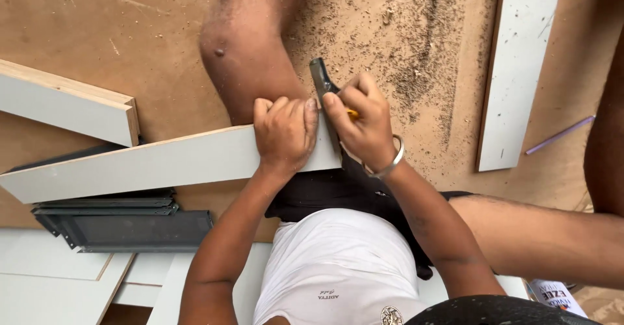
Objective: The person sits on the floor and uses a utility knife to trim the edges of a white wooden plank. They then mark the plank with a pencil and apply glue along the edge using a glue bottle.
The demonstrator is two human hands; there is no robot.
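My left hand point(284, 132) grips the top edge of a long white-faced board point(149, 164) standing on edge across my lap. Right beside it, my right hand point(361, 122), with a metal bangle on the wrist, is closed on a dark-bladed tool with a yellow part point(322, 78) held at the board's right end. The tool's blade points away from me, up past the board. My bent knee point(247, 45) rises just behind both hands.
A second white board point(65, 107) lies at the left, another white panel point(520, 65) at the right. Dark metal drawer rails point(123, 224) sit under the board. Sawdust point(416, 52) covers the brown floor sheet. A purple pencil point(559, 135) lies at the right.
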